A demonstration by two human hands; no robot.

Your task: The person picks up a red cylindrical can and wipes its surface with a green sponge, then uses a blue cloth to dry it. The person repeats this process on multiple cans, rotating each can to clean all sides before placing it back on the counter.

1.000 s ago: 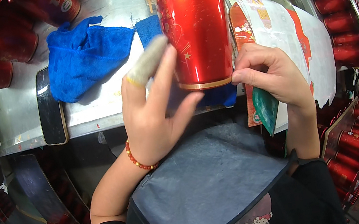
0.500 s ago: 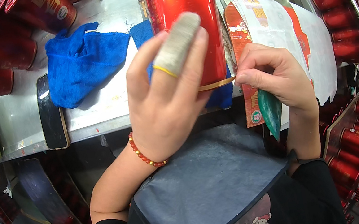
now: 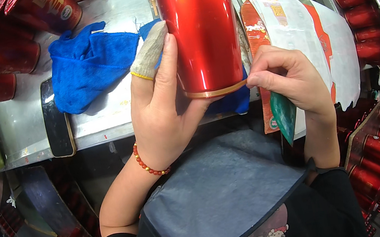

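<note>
A glossy red metal canister [image 3: 205, 29] lies with its near end toward me. Along that near edge runs a thin gold strip [image 3: 220, 92]. My left hand [image 3: 155, 94] holds the canister from the left, its fingers along the side and its thumb by the near rim. One finger wears a grey fabric finger cot [image 3: 151, 53] with a yellow edge. My right hand [image 3: 289, 75] pinches the strip's right end between thumb and index finger. A green pointed tool [image 3: 284, 114], its upper part hidden, hangs from the curled fingers of the same hand.
Left of the canister lie a blue cloth [image 3: 89, 67] and a dark, phone-shaped slab [image 3: 57, 119]. Red canisters [image 3: 11, 53] stand at the far left. Printed paper sheets [image 3: 292, 34] lie on the right. More red canisters [image 3: 379, 151] fill a tray at the lower right.
My left hand has moved left, off the canister's top and onto its side. The strip, covered in part by that hand before, now shows along the near edge. My right hand has barely moved.
</note>
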